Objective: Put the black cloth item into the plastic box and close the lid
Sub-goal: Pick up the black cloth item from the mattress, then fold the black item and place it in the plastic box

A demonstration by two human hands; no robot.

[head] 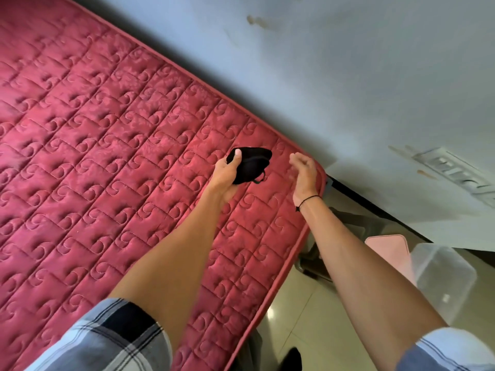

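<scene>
My left hand (227, 175) grips a black cloth item (250, 163), folded small, above the far right corner of a red quilted mattress (107, 156). A thin loop dangles from its lower edge. To its right, my right hand (304, 170) hovers with fingers curled and apart, holding nothing; a black band circles that wrist. The clear plastic box (444, 274) stands on the floor at the lower right, beyond my right forearm. A pink lid (388, 247) lies beside the box, partly under it.
The mattress fills the left and centre. A pale blue wall (348, 76) runs along its far side, with a white socket strip (455, 172) at the right. Glossy cream floor tiles (308, 330) lie to the right of the mattress edge.
</scene>
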